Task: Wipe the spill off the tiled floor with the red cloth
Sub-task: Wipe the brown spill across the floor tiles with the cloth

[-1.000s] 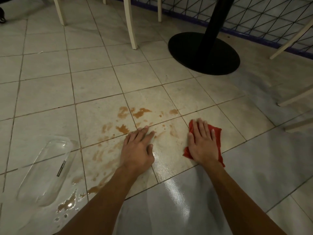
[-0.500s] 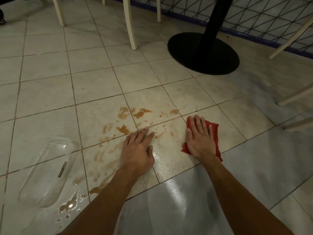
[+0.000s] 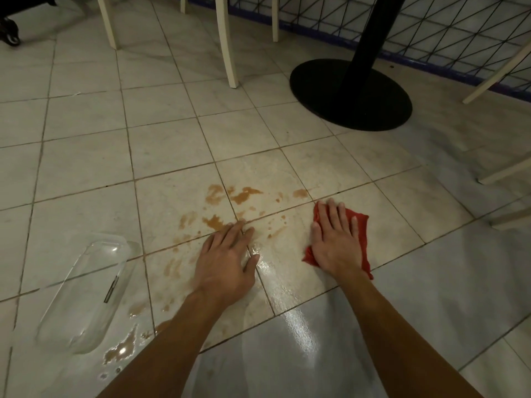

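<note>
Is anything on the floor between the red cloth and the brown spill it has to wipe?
Partly. The left hand lies flat between the red cloth, pressed under the right hand, and the smears further left. Nothing lies between the cloth and the spill patches up and left of it.

The tiled floor point(image 3: 86, 173) is showing pale beige squares divided by thin brown grout lines in a grid, and the spill point(image 3: 244, 195) is lying across it in orange-brown blotches and streaks. The cloth point(image 3: 360, 225) is standing out bright red against the tiles, while the container point(image 3: 86, 288) is looking clear and colourless. Farther back, the table base point(image 3: 350, 96) is showing plain black, the chair leg point(image 3: 227, 44) is showing cream, and the wall point(image 3: 459, 30) is carrying a black triangle lattice on white above a blue strip point(image 3: 448, 67).
</note>
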